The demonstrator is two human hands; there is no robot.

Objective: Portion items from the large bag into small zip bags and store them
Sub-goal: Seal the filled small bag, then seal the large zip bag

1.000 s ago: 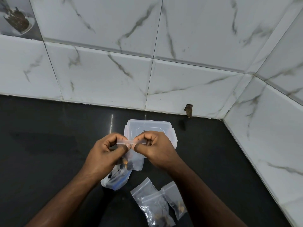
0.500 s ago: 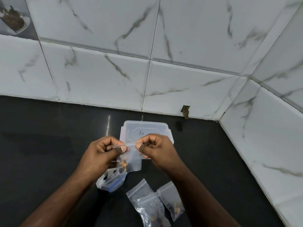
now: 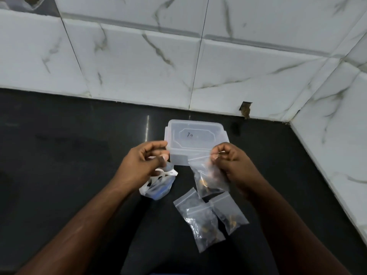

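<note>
Pinching zip bag [image 3: 210, 175]: right hand [image 3: 230, 161] | left hand [image 3: 143, 165]: curled, empty, well apart

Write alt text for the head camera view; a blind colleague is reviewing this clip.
A person's right hand pinches the top of a small filled zip bag above a black counter, while the left hand hovers over a larger white bag. Two more filled zip bags lie below, and a closed clear plastic box sits by the tiled wall.
</note>
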